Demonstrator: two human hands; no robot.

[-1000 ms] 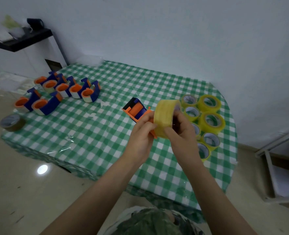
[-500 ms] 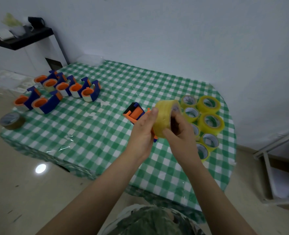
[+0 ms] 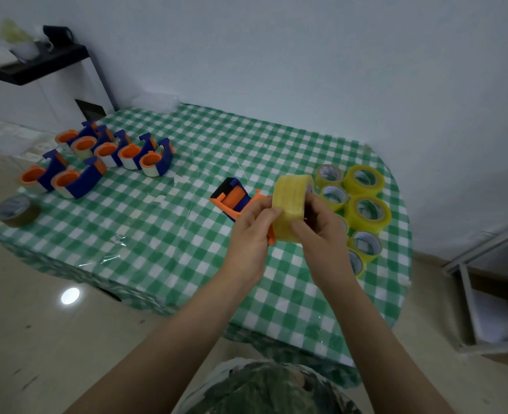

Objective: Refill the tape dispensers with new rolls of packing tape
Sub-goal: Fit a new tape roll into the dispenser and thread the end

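Observation:
I hold a yellow tape roll (image 3: 290,204) upright on edge above the table, between both hands. My right hand (image 3: 321,231) grips it from the right with fingers through its core. My left hand (image 3: 251,231) presses its fingertips on the roll's outer face. Behind my left hand lies an orange and blue dispenser (image 3: 233,200) on the cloth, partly hidden. Several more yellow rolls (image 3: 366,212) lie flat at the right. Several blue and orange dispensers (image 3: 109,153) stand at the far left.
The table wears a green and white checked cloth (image 3: 169,234) under clear plastic. A brown tape roll (image 3: 15,210) lies at the left corner. A black shelf (image 3: 35,62) stands at the back left, a white rack (image 3: 491,294) on the floor at the right.
My left fingers have shifted on the roll's outer face, from over its top edge down to its near side. The roll stays in both hands at about the same spot.

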